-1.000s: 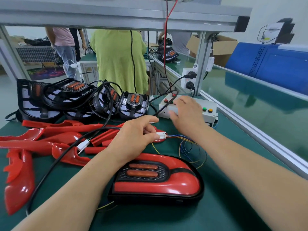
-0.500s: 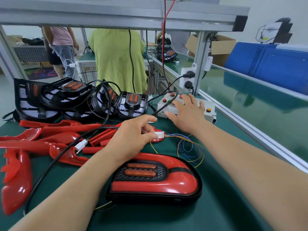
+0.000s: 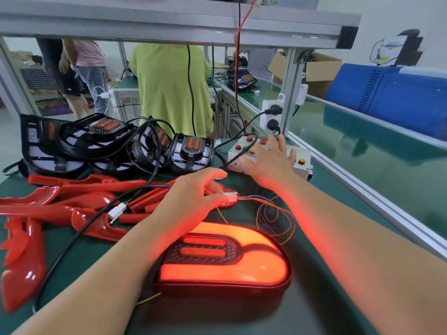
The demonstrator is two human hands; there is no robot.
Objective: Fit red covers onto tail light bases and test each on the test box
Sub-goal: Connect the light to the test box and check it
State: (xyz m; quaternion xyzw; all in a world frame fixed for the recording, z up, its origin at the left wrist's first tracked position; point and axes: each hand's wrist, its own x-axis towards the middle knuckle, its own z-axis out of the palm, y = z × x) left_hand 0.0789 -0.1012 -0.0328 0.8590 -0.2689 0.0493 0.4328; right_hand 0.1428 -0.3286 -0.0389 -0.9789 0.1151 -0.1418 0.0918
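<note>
Left side of the counter (image 3: 338, 189) is basically jammed: red covers (image 3: 60, 206) sprawled everywhere, a black cable (image 3: 72, 240) snaking over them, black bases (image 3: 101, 143) piled behind. The lit tail light (image 3: 225, 259) hogs the near middle. Between it and the test box (image 3: 304, 151) there's a loose wire tangle (image 3: 278, 218), plus the left hand (image 3: 191, 197) pinching a white connector (image 3: 229, 195). The right hand (image 3: 271, 163) lies flat over the box. The only open strip is the bare mat along the rail (image 3: 362, 197) on the right.
</note>
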